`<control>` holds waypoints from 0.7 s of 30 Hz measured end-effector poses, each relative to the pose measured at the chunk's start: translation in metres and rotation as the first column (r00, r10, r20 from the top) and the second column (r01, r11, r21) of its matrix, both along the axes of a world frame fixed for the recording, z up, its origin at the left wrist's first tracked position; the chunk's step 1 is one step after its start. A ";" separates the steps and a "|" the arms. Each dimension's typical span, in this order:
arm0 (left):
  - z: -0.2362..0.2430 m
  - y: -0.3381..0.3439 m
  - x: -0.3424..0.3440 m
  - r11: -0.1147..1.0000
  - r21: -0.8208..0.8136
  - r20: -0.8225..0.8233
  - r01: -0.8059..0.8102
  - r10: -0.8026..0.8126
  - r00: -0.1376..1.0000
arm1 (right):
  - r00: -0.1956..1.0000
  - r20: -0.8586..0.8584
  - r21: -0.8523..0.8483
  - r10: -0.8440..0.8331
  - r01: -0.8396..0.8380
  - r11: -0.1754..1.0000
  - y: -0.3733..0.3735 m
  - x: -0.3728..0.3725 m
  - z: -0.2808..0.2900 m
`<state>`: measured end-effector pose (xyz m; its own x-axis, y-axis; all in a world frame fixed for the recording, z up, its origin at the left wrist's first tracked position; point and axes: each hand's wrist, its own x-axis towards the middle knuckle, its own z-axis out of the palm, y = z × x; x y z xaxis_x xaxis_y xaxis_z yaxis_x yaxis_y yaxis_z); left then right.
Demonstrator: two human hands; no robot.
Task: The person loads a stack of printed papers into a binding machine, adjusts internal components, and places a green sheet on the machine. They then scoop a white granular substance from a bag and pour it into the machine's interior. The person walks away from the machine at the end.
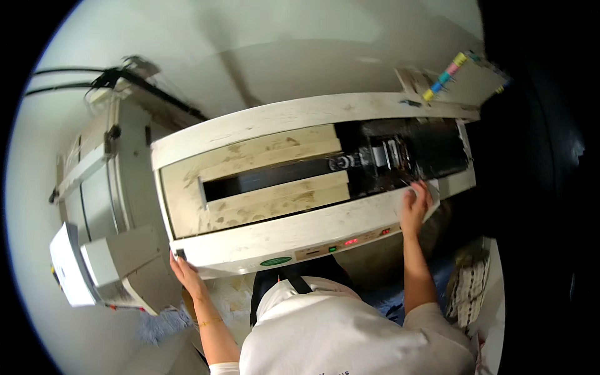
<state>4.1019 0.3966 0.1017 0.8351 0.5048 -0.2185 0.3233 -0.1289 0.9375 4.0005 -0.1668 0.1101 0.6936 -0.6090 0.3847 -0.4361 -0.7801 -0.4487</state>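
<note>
"Fingers first, please: what do they do?"

"Those of the left hand (187,277) are bent at the near left corner of the long cream machine (300,228). Those of the right hand (414,209) are curled on its near edge, beside the black bay (437,134). Both hands touch the machine, but whether they grip it firmly I cannot tell."

"And where is this machine?"

"It lies across the front of the person's body, with its control panel (369,236) on the near side."

"How far has the work come?"

"As I judge, the machine is switched on, because the red display (351,241) is lit. I see no loose piece in either hand, so I cannot say which steps are done and which are left."

"What do its openings contain?"

"In the bay, at the machine's right end, sits a metal mechanism (387,153); blur hides its details. In the left part, a long slot (269,178) runs between beige plates (184,187). It is dark inside, and I cannot tell whether something lies there."

"Are there other containers?"

"Right of the machine, and nearer to the body, stands a pale curved wall (497,300), maybe of a bin. A striped stack (469,287) is beside this wall or within it; I cannot tell which."
</note>
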 end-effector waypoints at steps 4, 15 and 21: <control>-0.001 -0.001 -0.010 1.000 -0.005 -0.007 -0.008 0.008 1.000 | 0.976 0.000 0.014 0.219 -0.219 0.976 0.039 0.053 0.035; 0.004 -0.006 -0.004 0.999 -0.034 0.015 -0.012 0.012 1.000 | 0.995 0.053 0.024 0.089 -0.090 0.996 0.060 0.047 0.013; -0.003 0.003 -0.006 0.999 -0.044 0.023 0.011 -0.010 1.000 | 0.992 0.101 -0.013 0.076 -0.075 0.997 0.061 0.045 0.009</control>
<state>4.0960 0.3996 0.0992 0.8454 0.4861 -0.2216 0.3009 -0.0907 0.9493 4.0457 -0.1055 0.1193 0.6950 -0.5524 0.4603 -0.3282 -0.8132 -0.4806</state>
